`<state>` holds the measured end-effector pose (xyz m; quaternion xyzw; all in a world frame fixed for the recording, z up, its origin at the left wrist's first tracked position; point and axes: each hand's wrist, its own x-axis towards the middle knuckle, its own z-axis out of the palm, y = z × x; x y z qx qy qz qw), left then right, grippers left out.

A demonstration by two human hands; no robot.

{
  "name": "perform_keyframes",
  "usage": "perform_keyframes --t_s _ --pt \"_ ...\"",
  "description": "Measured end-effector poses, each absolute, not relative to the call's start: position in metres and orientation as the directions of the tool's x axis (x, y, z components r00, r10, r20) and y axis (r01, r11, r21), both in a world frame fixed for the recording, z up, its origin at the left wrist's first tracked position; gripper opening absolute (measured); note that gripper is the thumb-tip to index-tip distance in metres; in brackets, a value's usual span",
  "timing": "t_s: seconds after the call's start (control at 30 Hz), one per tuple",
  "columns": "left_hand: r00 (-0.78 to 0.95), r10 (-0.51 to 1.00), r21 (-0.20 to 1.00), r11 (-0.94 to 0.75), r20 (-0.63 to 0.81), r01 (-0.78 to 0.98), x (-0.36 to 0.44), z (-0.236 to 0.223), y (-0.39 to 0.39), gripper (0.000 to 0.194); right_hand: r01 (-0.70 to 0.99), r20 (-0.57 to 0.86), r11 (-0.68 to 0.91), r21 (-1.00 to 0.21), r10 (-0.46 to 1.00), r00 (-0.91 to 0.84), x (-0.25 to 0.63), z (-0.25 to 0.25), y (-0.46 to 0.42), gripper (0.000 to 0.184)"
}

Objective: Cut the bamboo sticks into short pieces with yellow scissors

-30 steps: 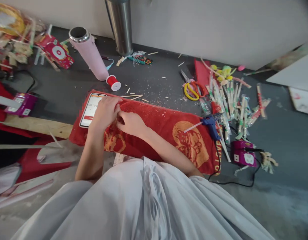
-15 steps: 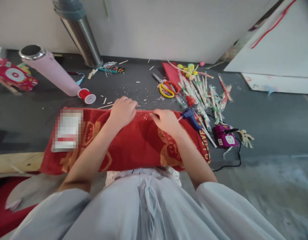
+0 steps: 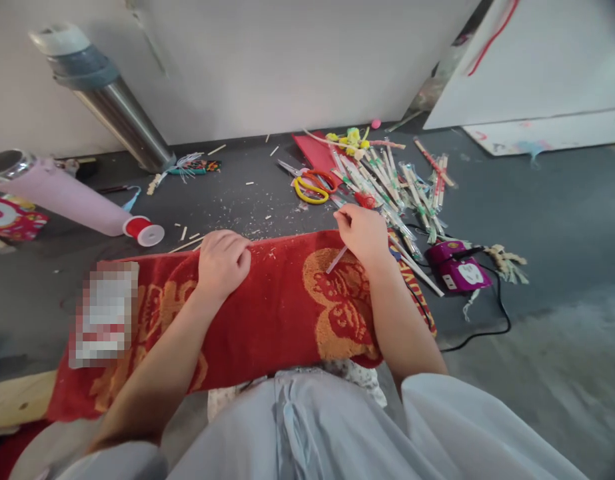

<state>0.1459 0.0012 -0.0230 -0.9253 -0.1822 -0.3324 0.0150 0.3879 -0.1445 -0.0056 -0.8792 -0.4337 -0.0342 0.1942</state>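
Note:
My left hand (image 3: 224, 263) rests near the far edge of a red towel (image 3: 272, 320), its fingers curled together; whatever they hold, if anything, is hidden. Farther right, my right hand (image 3: 362, 233) is closed with thumb and fingers pinched, over the spot where a blue glue gun (image 3: 396, 248) lies mostly covered. A clear glue stick (image 3: 336, 260) pokes out beside that hand. What the pinch contains is too small to make out. Just beyond are scissors (image 3: 311, 189) with yellow and orange handles. A blurred phone (image 3: 106, 313) lies on the towel's left end.
A red thread spool (image 3: 144, 231) touches a pink bottle (image 3: 67, 193) at left. Behind stands a steel flask (image 3: 124, 120). Several wrapped sticks (image 3: 382, 180) lie at right, near a purple box (image 3: 454, 268) with a black cable. Small scraps litter the grey table (image 3: 237, 207).
My hands, together at the towel's left part a second ago, have moved apart. The right hand has travelled right to over the glue gun. The view has turned toward the right.

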Motion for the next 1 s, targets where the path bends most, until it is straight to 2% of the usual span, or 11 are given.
perform_keyframes --t_s 0.1,0.33,0.53,0.67,0.77,1.0 --pt "0.720 0.297 0.086 -0.945 0.628 0.315 0.148 -0.026 -0.002 0.021 0.765 0.229 -0.545 -0.343 0.742 0.630 0.392 -0.005 -0.146 0.021" --pt "0.746 0.406 0.176 -0.911 0.527 0.372 0.148 -0.027 -0.003 0.031 0.780 0.186 -0.474 -0.409 0.793 0.580 0.390 -0.011 -0.142 0.024" --pt "0.725 0.418 0.211 -0.907 0.547 0.364 0.149 -0.028 -0.002 0.035 0.814 0.116 -0.408 -0.413 0.863 0.491 0.381 -0.008 -0.138 0.021" --pt "0.707 0.394 0.214 -0.918 0.587 0.334 0.150 -0.028 -0.003 0.034 0.846 0.039 -0.415 -0.334 0.891 0.453 0.383 0.007 -0.149 0.019" --pt "0.700 0.369 0.194 -0.928 0.612 0.319 0.150 -0.027 -0.002 0.033 0.843 0.046 -0.459 -0.281 0.871 0.490 0.388 0.020 -0.167 0.018" --pt "0.718 0.201 0.102 -0.979 0.666 0.179 0.147 -0.026 0.000 0.028 0.683 0.143 -0.720 -0.122 0.668 0.730 0.401 0.026 -0.215 0.021"
